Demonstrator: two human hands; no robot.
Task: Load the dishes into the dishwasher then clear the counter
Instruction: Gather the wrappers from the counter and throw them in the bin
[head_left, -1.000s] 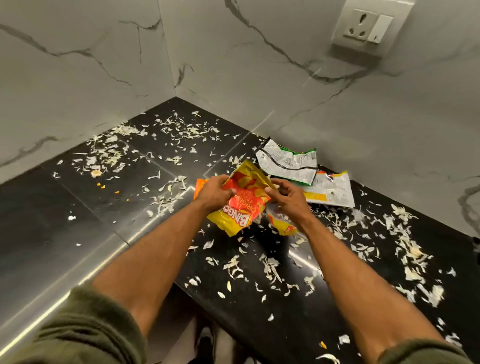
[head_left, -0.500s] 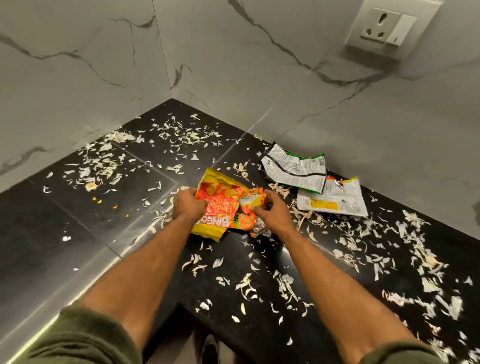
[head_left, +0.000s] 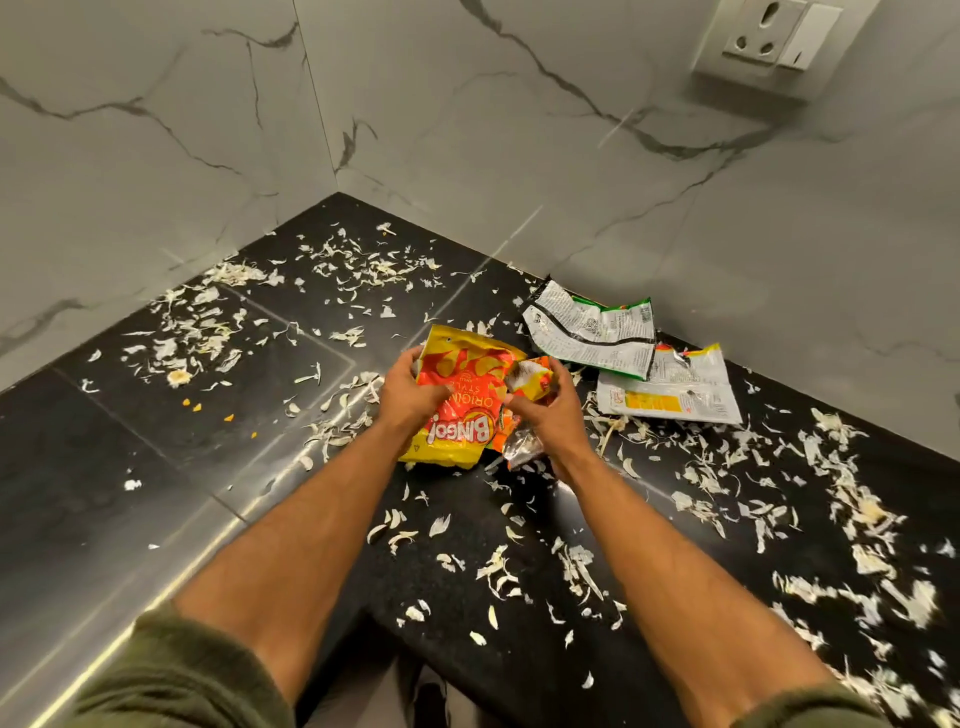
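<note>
So both hands are busy: left hand grips the left edge of the crinkled yellow-and-red snack packet, and right hand pinches a small crumpled orange wrapper right beside it, just over the black polished stone table. Marble walls box in the back corner. Two flattened white wrappers lie against the right wall. White shredded scraps are everywhere, sparsest on the left. Versus half a second ago, the left hand's slid higher up the packet.
</note>
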